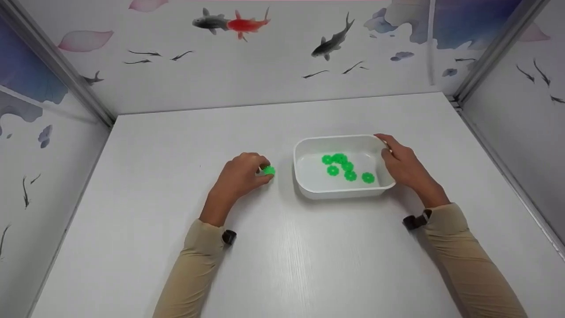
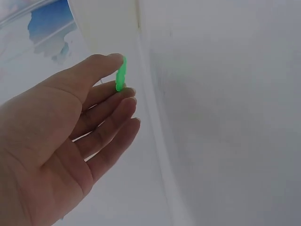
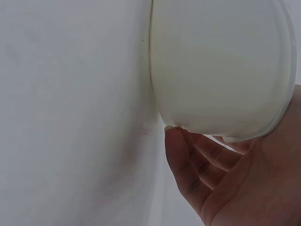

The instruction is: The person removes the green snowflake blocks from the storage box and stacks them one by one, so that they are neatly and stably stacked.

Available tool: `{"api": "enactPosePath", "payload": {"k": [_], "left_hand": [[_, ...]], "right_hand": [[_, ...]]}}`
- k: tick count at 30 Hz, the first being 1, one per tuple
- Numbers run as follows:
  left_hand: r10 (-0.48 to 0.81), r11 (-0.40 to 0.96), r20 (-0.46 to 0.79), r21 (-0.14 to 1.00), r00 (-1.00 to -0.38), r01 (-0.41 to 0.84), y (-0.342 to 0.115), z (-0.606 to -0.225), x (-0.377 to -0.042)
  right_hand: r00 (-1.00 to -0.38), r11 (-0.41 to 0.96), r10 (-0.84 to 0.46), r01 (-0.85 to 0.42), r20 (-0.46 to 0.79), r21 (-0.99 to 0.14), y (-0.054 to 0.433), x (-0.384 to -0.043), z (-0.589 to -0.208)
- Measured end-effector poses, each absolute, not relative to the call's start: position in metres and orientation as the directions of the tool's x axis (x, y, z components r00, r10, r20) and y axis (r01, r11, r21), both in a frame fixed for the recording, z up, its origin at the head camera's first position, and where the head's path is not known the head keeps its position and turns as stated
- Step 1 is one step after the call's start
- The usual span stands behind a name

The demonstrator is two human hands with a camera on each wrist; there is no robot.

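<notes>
A white bench point(image 1: 282, 260) carries a white tub point(image 1: 344, 194). The right hand point(image 1: 404, 165) grips its right end; left of the tub, the left hand point(image 1: 240, 176) pinches a green disc point(image 1: 269, 170), thumb against fingers. The tub holds more discs point(image 1: 347, 166).

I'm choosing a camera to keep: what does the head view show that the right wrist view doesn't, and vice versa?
Only the head view: the left hand pinching a green piece, and other green pieces inside the white container.
Only the right wrist view: the outer face of the end wall, with fingers against it.
Both: the right hand holding the white container.
</notes>
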State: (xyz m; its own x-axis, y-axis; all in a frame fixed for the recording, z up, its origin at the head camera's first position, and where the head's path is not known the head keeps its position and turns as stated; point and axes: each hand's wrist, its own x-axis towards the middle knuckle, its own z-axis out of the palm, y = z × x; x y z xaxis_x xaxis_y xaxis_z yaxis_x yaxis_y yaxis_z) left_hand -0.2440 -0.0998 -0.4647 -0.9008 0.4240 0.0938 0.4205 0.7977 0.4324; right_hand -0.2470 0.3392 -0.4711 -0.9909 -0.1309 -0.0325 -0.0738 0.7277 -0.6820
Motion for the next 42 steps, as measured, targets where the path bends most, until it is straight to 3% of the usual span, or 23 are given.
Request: {"api": "enactPosePath", "payload": {"k": [7, 31, 42], "left_hand": [[0.403, 0.836, 0.033, 0.393, -0.915, 0.383, -0.102, -0.466, -0.246], [0.417, 0.772, -0.057, 0.55, -0.907, 0.32, -0.104, -0.47, -0.254], [0.417, 0.768, -0.063, 0.558, -0.907, 0.314, -0.103, -0.471, -0.254]], "right_hand": [[-0.992, 0.737, -0.121, -0.062, -0.042, -0.673, 0.339, -0.248, -0.472], [-0.991, 0.737, -0.123, -0.063, -0.042, -0.673, 0.34, -0.248, -0.471], [-0.991, 0.729, -0.13, -0.07, -0.038, -0.681, 0.339, -0.248, -0.472]]}}
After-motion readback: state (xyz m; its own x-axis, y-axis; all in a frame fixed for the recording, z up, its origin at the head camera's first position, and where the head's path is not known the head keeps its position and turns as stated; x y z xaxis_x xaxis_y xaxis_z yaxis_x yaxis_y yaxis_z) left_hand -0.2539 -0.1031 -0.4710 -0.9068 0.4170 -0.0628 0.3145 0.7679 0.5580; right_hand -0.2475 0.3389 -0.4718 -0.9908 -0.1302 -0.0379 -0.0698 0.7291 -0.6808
